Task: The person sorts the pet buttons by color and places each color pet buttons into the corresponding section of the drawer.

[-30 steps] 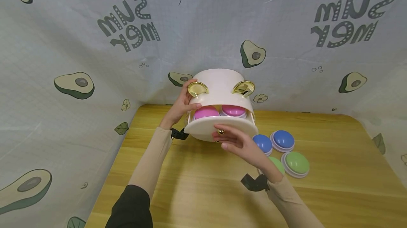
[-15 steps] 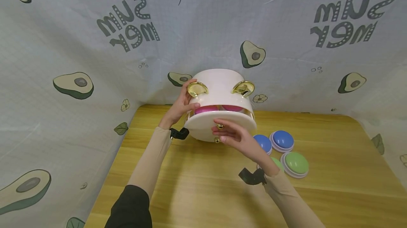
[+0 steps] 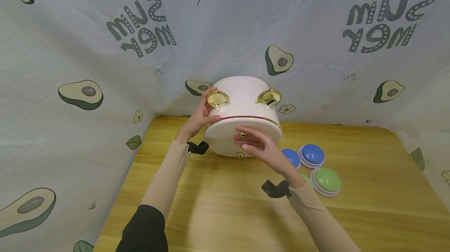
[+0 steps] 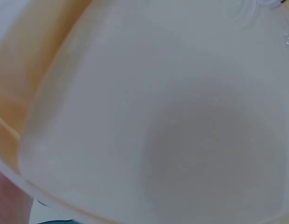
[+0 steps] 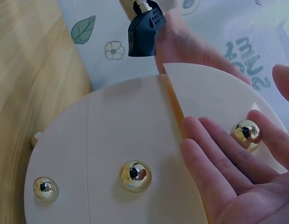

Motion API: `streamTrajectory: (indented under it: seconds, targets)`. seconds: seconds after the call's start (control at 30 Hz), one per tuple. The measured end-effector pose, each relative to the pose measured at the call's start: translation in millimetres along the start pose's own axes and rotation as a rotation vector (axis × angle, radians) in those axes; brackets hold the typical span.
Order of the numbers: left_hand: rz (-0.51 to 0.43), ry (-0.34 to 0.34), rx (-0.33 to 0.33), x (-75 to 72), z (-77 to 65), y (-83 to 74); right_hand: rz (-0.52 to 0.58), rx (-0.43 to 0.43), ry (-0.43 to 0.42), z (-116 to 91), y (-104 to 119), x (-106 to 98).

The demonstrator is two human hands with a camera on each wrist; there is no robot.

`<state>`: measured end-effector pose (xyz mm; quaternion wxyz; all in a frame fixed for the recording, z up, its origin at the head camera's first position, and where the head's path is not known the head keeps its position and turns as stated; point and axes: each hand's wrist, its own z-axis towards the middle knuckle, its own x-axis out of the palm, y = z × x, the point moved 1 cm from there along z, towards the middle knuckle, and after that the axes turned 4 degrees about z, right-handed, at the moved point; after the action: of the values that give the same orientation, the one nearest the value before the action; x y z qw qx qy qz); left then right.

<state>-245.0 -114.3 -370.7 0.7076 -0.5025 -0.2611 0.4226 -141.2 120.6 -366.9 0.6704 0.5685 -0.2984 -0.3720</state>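
A white rounded drawer box [image 3: 242, 84] with two gold ear-shaped ornaments stands at the back of the table. My left hand [image 3: 198, 119] rests against its left side, thumb extended at the front, fingers behind the gold ear. Its top drawer [image 5: 205, 84] sits slightly proud of the lower fronts, leaving a thin red line under the box's top. My right hand [image 3: 260, 144] has straight fingers against the front, around the upper gold knob [image 5: 247, 135]. Below are a middle gold knob [image 5: 135, 176] and a bottom one [image 5: 45, 189]. Pale box surface [image 4: 135, 93] fills the left wrist view.
Right of the box, two blue domed buttons [image 3: 313, 154] and two green domed buttons [image 3: 328, 179] lie on the wooden table [image 3: 218, 201]. My right forearm partly hides one green button. A printed cloth [image 3: 228, 29] hangs close behind the box.
The top drawer has slid inward, and the pink domed buttons inside have gone out of sight. My right hand has moved forward with it; my left hand has stayed in place.
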Motion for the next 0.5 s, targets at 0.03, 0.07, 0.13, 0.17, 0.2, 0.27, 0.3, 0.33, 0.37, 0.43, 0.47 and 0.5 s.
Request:
streamTrajectory:
  seconds: [0.03, 0.07, 0.13, 0.17, 0.2, 0.27, 0.3, 0.33, 0.37, 0.43, 0.47, 0.5]
  targets:
    - [0.006, 0.001, 0.0, -0.1, -0.2, 0.1, -0.003, 0.001, -0.003, 0.8, 0.0, -0.3]
    - [0.01, 0.002, 0.002, 0.0, -0.1, 0.2, -0.006, 0.002, -0.006, 1.6, -0.2, -0.7]
    - [0.017, 0.003, 0.006, -0.1, -0.1, 0.5, -0.007, 0.006, -0.011, 2.8, 0.2, -1.4]
    - [0.017, 0.004, 0.008, 0.0, -0.1, 0.5, -0.005, 0.01, -0.012, 3.3, 0.3, -1.8]
    - [0.019, 0.005, 0.01, 0.1, -0.1, 0.4, -0.004, 0.013, -0.013, 3.8, 0.3, -2.1]
    - [0.017, 0.006, 0.012, 0.2, 0.0, 0.6, -0.001, 0.016, -0.013, 4.8, 0.5, -2.4]
    - [0.015, 0.007, 0.012, 0.2, 0.0, 0.6, -0.001, 0.015, -0.014, 5.3, 0.3, -2.7]
    - [0.012, 0.008, 0.013, 0.2, -0.1, 0.4, -0.001, 0.013, -0.014, 5.9, 0.4, -2.7]
    - [0.009, 0.01, 0.014, 0.3, -0.2, 0.2, -0.001, 0.008, -0.012, 6.6, 0.1, -2.9]
    - [0.0, 0.014, 0.018, 0.3, -0.3, 0.2, 0.001, -0.005, -0.012, 8.1, -0.7, -3.3]
    - [0.0, 0.015, 0.018, 0.2, -0.4, 0.2, 0.001, -0.009, -0.015, 8.8, -1.1, -3.6]
    - [0.0, 0.017, 0.019, 0.1, -0.4, 0.1, 0.002, -0.015, -0.014, 9.5, -1.5, -3.8]
